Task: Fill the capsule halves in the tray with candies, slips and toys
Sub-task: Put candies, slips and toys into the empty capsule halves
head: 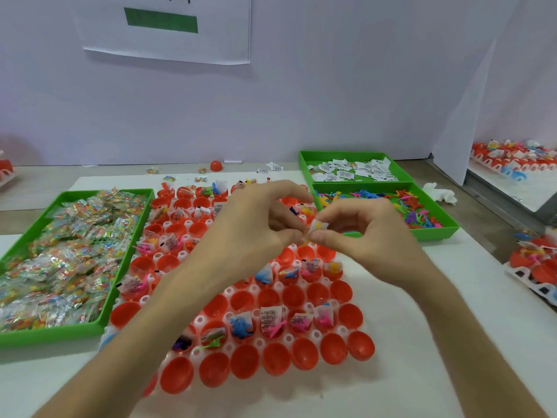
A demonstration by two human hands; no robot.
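Pinching a slip (319,227) between fingers (327,236) over the tray (316,334).

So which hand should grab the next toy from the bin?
Right, probably. The right hand sits just in front of the toy bin, on its own side; the left hand would have to cross over. Both pinch a paper slip, so it must let go first.
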